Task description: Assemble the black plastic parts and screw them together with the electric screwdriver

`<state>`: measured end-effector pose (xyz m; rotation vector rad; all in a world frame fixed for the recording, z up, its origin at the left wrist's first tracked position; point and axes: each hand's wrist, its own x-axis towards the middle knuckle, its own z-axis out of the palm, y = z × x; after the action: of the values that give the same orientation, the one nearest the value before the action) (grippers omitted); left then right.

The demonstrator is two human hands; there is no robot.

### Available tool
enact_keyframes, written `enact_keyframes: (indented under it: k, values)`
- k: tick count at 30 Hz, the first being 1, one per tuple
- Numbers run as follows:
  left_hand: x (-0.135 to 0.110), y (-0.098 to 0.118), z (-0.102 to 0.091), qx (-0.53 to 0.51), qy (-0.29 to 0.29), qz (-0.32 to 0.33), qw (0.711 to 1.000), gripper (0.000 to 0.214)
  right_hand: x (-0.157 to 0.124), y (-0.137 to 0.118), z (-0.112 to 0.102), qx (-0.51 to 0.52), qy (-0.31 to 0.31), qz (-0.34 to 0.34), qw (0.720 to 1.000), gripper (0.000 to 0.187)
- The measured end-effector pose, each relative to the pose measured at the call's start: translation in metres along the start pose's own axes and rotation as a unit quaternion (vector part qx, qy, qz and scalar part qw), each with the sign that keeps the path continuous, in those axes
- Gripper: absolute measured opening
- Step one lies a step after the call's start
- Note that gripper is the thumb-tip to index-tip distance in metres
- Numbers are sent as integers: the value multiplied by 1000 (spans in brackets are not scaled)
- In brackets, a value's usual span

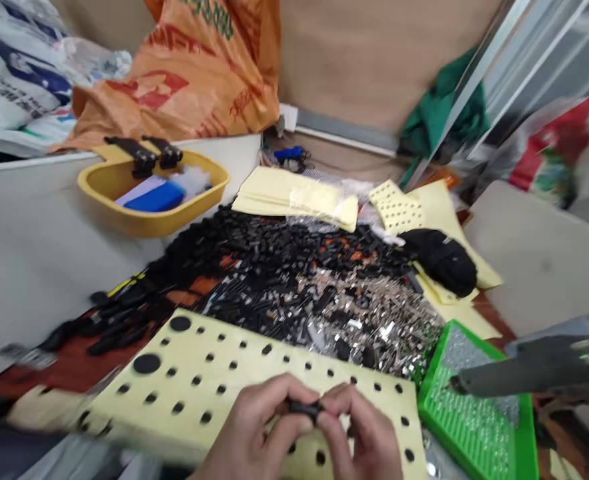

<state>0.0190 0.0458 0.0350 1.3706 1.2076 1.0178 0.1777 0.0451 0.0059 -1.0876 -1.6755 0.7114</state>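
Between my two hands, low in the middle of the head view, is a small dark elongated part [304, 409], too small to name. Thumb and forefinger of my left hand [267, 427] pinch its left end. My right hand [359, 433] grips the other end the same way, and the fingertips nearly meet. Both hands are over a pale yellow board [254, 373] with rows of dark round spots and two bigger dark discs on its left side. The fingers hide part of the piece.
Beyond the board lie heaps of black parts [274, 247] and shiny metal pieces [374, 313]. A green tray [474, 400] of small clear bits stands right, below a grey arm-like tool [519, 370]. A yellow bin [154, 223] hangs at left; yellow sheets [294, 197] lie behind.
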Motion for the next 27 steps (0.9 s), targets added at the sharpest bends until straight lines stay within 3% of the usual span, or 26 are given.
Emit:
enact_keyframes:
  k: [2,5,8,11,13,15,18,22,27]
  values:
    - [0,6,-2,-43,-32,-20,998,11,5,-12,-7,-5,-26,-73,997,12]
    - [-1,7,-2,-103,-36,-55,992,10,10,-21,-9,1,-24,-70,997,14]
    - [-5,4,-1,-112,-16,-68,991,10,9,-25,-7,62,-42,54,996,9]
    - [-8,2,0,-67,-1,-29,997,9,10,-27,-7,155,-73,190,967,16]
    - [-9,1,0,-28,6,7,1000,10,10,-26,-7,167,-91,211,959,19]
    - [-8,1,0,-18,4,11,1000,10,9,-24,-6,112,-75,158,978,13]
    - [-6,3,-1,-70,-15,-32,997,8,7,-21,-3,-22,-9,-3,1000,11]
    - [-2,3,-3,-151,-30,-93,984,9,8,-15,-1,-105,-10,-161,981,27]
    - [3,-4,-6,-239,-52,-160,956,14,14,-11,-5,-116,-20,-242,963,35]
